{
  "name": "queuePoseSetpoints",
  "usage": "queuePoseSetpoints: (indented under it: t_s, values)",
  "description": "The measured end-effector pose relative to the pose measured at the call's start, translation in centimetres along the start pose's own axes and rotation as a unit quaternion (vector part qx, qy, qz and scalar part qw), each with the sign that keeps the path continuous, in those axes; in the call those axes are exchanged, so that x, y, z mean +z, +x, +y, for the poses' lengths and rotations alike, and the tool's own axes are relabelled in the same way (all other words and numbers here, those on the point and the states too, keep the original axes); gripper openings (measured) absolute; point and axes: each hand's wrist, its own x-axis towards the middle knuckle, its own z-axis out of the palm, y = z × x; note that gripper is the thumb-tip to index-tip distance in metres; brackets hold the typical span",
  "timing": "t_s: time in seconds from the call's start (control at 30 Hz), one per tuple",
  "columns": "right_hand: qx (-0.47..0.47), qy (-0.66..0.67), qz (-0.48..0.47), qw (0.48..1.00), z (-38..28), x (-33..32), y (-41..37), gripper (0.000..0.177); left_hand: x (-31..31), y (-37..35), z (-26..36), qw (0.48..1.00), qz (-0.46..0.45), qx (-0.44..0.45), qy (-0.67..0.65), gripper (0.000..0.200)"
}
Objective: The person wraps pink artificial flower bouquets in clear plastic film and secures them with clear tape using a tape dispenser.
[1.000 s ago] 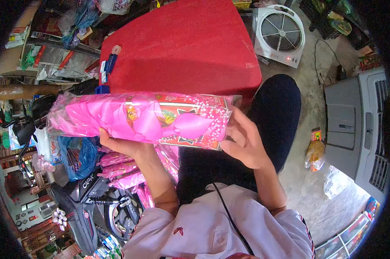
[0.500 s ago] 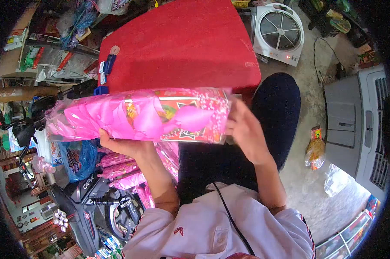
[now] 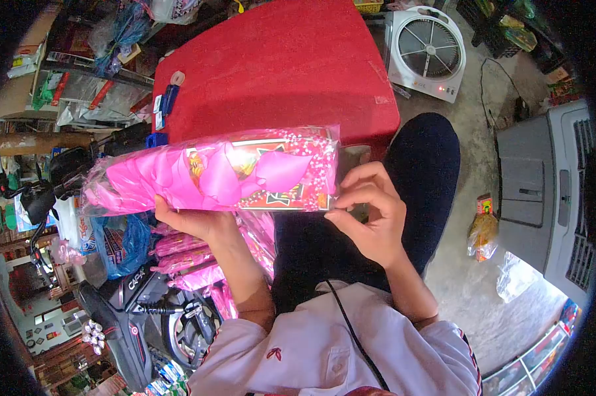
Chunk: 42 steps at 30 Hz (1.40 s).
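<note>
A long package (image 3: 205, 173) in clear plastic lies across my view above my lap. It has pink ribbon-like folds on its left and middle, and a red patterned card with white dots at its right end. My left hand (image 3: 195, 221) holds it from below, the thumb up against the near edge and the other fingers hidden underneath. At the lower right corner, my right hand (image 3: 376, 214) has thumb and forefinger pinched on the plastic edge, the remaining fingers curled above.
Ahead is a red table (image 3: 271, 66) with blue-and-white small items (image 3: 166, 99) at its left edge. A white fan (image 3: 430, 53) stands beyond on the right. More pink packages (image 3: 186, 257) are piled at lower left beside a motorbike (image 3: 126, 323). A grey cooler-like unit (image 3: 542, 191) stands right.
The package has shifted slightly and its right end has moved left. My right hand, blurred behind that end before, now pinches the near corner.
</note>
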Motion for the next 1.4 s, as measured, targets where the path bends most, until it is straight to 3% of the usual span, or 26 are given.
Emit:
queuePoseSetpoints:
  t_s: [0.2,0.3,0.43,0.57,0.77,0.87,1.0,1.2,1.4]
  values:
    - [0.014,0.008,-0.032,0.999,0.0,-0.1,-0.1,0.02,0.0,0.1,-0.1,1.0,-0.002,-0.011,-0.018,0.063]
    - [0.053,0.068,0.021,0.996,-1.0,0.2,0.3,0.025,-0.5,0.2,-0.3,1.0,-0.004,0.001,0.001,0.065]
    - [0.102,0.019,0.071,0.992,-1.3,0.9,0.9,0.032,-0.8,-0.4,-0.2,1.0,0.0,0.006,0.019,0.067]
    - [0.142,0.04,0.085,0.985,-0.6,1.3,0.7,0.022,-0.7,-1.0,-0.3,1.0,0.004,0.028,0.01,0.069]
    - [0.111,0.045,0.069,0.99,0.0,1.0,0.7,0.014,-0.4,-1.7,0.3,0.999,-0.002,0.048,0.003,0.07]
    - [0.122,0.176,0.128,0.968,-0.7,1.6,0.7,0.018,0.1,-2.3,0.4,0.996,0.011,0.084,0.035,0.074]
    - [0.144,0.152,0.114,0.971,-0.9,0.9,1.2,0.02,0.2,-2.8,0.4,0.994,0.027,0.092,0.051,0.082]
    - [0.21,0.25,0.147,0.934,-0.3,0.9,1.6,0.014,-0.4,-3.0,0.3,0.995,0.008,0.081,0.056,0.083]
    - [0.142,0.202,0.14,0.959,-0.4,0.6,1.3,0.013,0.6,-3.6,0.3,0.994,0.03,0.09,0.051,0.076]
